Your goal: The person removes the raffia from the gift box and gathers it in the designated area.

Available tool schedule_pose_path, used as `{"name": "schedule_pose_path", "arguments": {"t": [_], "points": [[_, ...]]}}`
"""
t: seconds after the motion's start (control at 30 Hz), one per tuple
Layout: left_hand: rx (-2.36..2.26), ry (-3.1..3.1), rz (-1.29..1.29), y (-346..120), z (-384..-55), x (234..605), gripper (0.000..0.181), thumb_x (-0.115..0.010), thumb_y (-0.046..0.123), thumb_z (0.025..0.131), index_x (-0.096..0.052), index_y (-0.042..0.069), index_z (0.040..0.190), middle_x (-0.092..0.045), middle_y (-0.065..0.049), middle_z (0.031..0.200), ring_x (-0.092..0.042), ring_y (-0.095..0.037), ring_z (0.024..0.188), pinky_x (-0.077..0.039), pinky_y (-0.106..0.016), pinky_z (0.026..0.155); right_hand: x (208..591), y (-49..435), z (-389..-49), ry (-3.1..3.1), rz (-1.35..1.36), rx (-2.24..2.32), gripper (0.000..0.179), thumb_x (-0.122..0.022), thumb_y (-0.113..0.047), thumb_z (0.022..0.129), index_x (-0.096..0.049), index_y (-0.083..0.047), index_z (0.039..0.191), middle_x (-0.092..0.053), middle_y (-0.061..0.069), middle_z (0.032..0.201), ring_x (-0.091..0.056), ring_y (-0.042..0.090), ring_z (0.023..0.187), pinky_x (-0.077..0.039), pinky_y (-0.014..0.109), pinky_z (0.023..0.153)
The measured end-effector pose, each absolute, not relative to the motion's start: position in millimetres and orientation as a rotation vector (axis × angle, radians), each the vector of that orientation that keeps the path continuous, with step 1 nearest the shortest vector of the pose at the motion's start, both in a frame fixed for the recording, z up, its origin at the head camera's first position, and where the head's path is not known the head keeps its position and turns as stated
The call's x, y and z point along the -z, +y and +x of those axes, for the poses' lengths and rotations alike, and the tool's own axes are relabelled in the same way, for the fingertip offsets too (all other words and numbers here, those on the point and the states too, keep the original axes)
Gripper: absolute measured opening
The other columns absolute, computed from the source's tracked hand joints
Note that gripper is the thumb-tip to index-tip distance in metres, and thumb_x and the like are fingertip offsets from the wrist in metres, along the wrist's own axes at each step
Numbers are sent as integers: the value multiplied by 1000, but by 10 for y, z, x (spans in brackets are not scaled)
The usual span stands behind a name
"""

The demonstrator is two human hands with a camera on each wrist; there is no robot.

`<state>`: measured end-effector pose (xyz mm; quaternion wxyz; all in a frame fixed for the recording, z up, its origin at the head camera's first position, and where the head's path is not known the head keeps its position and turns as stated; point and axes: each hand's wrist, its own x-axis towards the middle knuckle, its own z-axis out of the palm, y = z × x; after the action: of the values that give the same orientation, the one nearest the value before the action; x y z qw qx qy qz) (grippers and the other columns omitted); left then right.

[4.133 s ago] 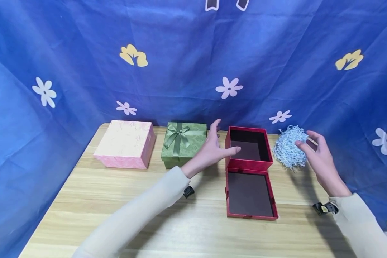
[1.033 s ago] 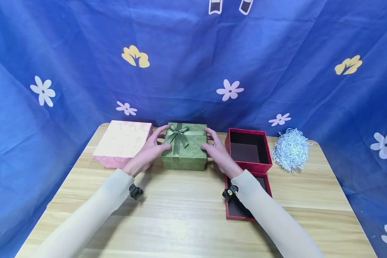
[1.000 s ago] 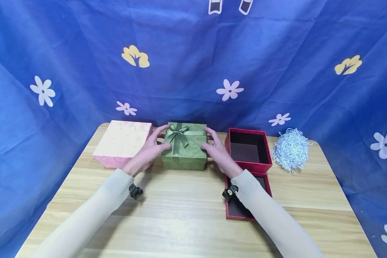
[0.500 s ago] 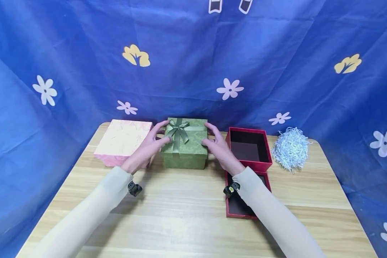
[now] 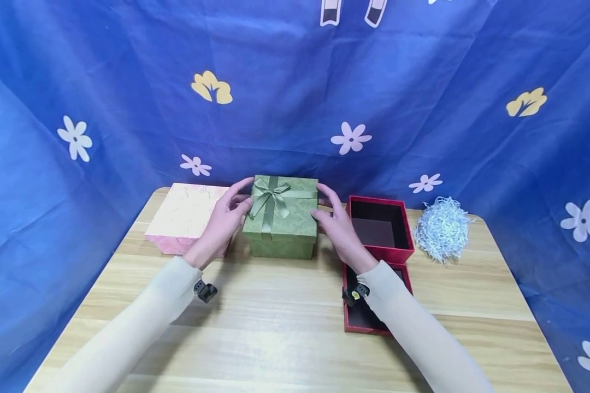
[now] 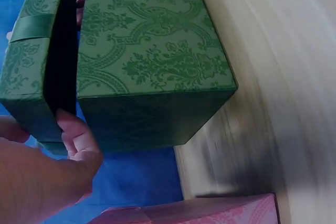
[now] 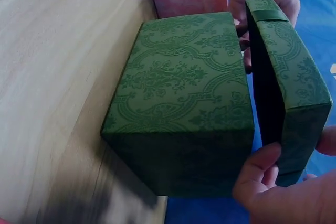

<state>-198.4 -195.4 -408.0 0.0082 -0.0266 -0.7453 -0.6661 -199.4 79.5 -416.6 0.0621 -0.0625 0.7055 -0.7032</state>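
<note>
In the head view my left hand [image 5: 221,221] and right hand [image 5: 343,234] hold opposite sides of a green gift box lid [image 5: 297,210] with a ribbon bow. The lid is raised above the green box base [image 5: 282,249], which stands on the table. Both wrist views show a gap between lid [image 7: 296,72] and base [image 6: 152,40]. In the left wrist view the left fingers [image 6: 76,129] curl under the lid's edge. The right hand [image 7: 283,195] pinches the lid's opposite side in the right wrist view. The inside of the base is hidden.
A pink box [image 5: 187,210] stands close left of the green one. To the right is an uncovered red box [image 5: 378,224], its upturned lid [image 5: 366,316] in front, partly under my right forearm. Light blue shredded paper [image 5: 442,229] lies farther right. A blue curtain [image 5: 295,82] hangs behind.
Earlier, the right hand was at the shredded paper and the left was between the green and red boxes. Both then took the green lid's sides, and the lid has risen off its base.
</note>
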Motion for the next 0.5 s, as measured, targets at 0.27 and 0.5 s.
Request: {"name": "schedule_pose_path", "arguments": {"t": [0.27,0.5], "points": [[2127,-2320,-18,-1980,-1880,4002,56,-64,13,111,-45,-8,160,-59,-27,144,-62,-10,109,-53,-21,94,4135,877,-1923,2025,-166,2247,66,-68,-12,105,-41,2,163,-53,19,152,-61,15,111,-54,37,95],[2127,-2426,0,-2093,-1820,3968,44,-73,24,108,-69,-8,136,-73,-5,126,-63,-18,111,-43,-36,110,4099,941,-1846,1995,-131,2237,49,-72,-14,104,-61,10,146,-64,19,141,-66,14,112,-54,42,107]]}}
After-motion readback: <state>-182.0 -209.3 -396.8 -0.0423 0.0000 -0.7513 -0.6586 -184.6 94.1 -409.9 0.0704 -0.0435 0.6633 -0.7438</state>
